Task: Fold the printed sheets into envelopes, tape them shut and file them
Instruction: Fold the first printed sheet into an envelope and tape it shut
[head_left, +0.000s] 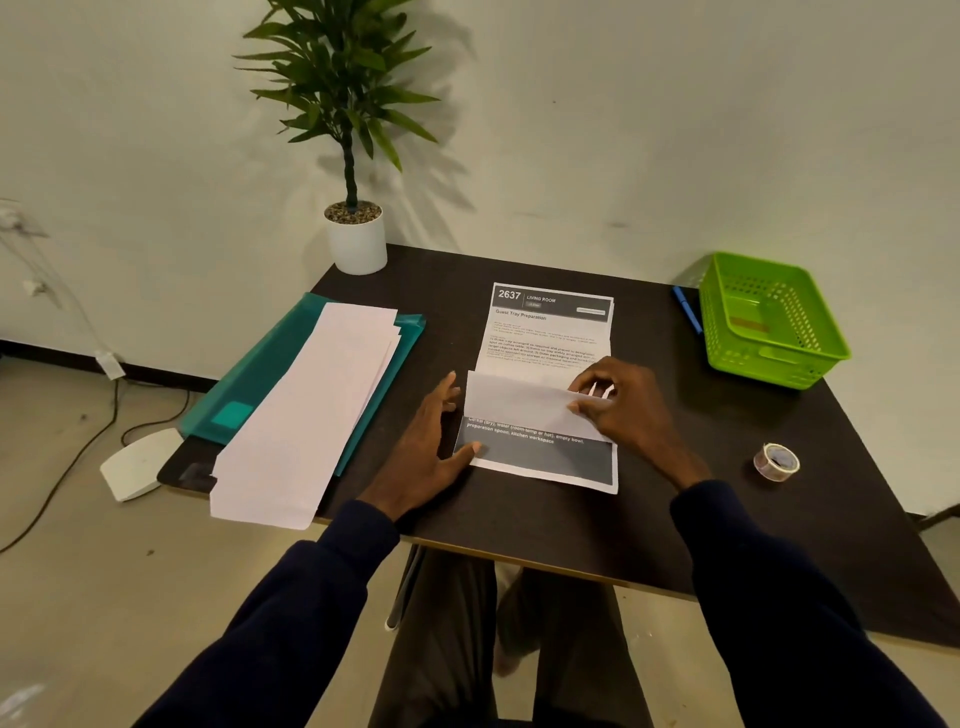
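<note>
Head view: we see the printed sheet (550, 332) lying at the middle of the table (519, 525), its near part folded over. Our right hand (623, 410) seems to pinch the flap's right edge; our left hand (421, 452), fingers straight, presses the near-left corner. A tape roll (776, 461) lies to the right.

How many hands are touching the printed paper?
2. The left hand presses the lower left edge of the printed sheet; the right hand pinches the right side of its folded-up flap. Neither hand is hidden.
</note>
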